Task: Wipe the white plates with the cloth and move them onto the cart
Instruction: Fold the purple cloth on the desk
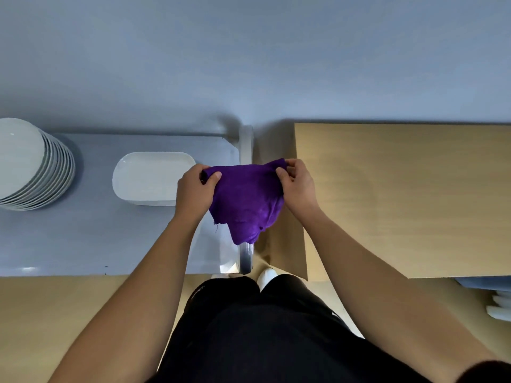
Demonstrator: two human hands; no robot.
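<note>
While the left hand (pixel 195 189) and right hand (pixel 298 185) each pinch a top corner of the purple cloth (pixel 246 200) over the right edge of the cart (pixel 83 239), one white plate (pixel 149 178) is partly hidden.

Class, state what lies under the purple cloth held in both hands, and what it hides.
Below the purple cloth, gripped by the left hand and right hand, the cart's rail shows at both ends. Its middle stretch is covered.

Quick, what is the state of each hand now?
Left hand: closed, grip on one corner of the cloth.
Right hand: closed, pinches the other corner of the cloth.
</note>
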